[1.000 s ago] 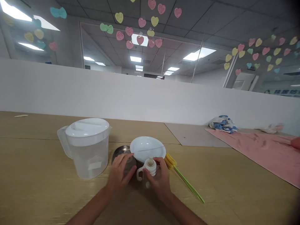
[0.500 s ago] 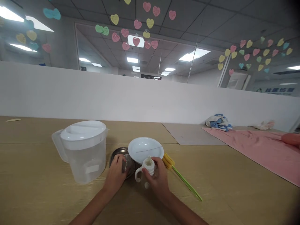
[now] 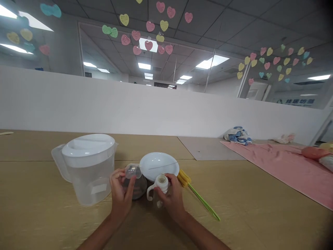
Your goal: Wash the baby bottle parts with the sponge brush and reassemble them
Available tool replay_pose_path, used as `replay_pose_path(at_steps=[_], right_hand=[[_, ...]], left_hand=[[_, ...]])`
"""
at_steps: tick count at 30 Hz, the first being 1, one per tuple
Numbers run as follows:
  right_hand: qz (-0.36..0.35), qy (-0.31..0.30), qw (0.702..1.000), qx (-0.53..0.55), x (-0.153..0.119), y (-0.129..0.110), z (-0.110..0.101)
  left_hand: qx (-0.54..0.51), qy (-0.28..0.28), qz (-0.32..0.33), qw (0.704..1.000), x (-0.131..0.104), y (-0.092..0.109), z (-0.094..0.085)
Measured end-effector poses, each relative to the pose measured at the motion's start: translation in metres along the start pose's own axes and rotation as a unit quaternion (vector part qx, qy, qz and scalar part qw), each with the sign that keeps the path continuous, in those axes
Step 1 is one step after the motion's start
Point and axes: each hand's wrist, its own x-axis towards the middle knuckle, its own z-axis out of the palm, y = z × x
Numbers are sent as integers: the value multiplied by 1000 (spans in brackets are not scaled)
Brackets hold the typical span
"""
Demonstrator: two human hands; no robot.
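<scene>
A clear plastic cap (image 3: 133, 171) is pinched between the fingers and thumb of my left hand (image 3: 122, 191), above the dark metal bowl (image 3: 137, 187). My right hand (image 3: 171, 199) grips a small bottle (image 3: 161, 183) with a white ribbed collar, a pale nipple on top and a curved white handle on its left side. The bottle stands upright in front of the white dish (image 3: 159, 166), which has a thin straight line lying across it. My fingers cover part of the bottle's body.
A big lidded plastic pitcher (image 3: 90, 170) stands at the left. Right of the dish lies a yellow brush (image 3: 204, 201) with a green handle. Farther right are a pink cloth (image 3: 281, 166) and a crumpled blue and white cloth (image 3: 238, 135). A white wall (image 3: 156, 111) runs behind the table.
My left hand has lifted the clear cap up out of the metal bowl and turned so its palm side shows. The view has shifted slightly to the right.
</scene>
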Motion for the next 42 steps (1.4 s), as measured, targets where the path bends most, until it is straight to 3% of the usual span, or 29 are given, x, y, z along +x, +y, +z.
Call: replay_pose_path(at_steps=[3,7,13,15,22,29,35,40,42], right_hand=[[-7,-13,1000,7,1,-2,-1],[-44,-49,998,-6,1,-6,-4],[-223,-86,970,-40,4,-17,-4],[-245,-89,965,-37,4,-18,-5],[-150,-91,983,-54,-1,-8,-2],[-165,-122,978,-45,-4,-7,-6],[-74,-99,992,0,-2,-8,-10],[-42,-48,998,5,-5,-2,-7],[-46,-31,998,0,-6,1,-6]], left_hand=[[-32,5,39,999,-8,8,6],[5,9,85,996,-13,8,6],[131,-86,146,977,-13,0,-8],[150,-112,176,966,-12,1,-10],[89,-153,215,960,-19,7,-4],[60,-218,286,931,-25,8,0],[98,-275,240,926,-21,8,4],[138,-371,193,898,-26,-1,5],[140,-385,169,896,-28,-5,6]])
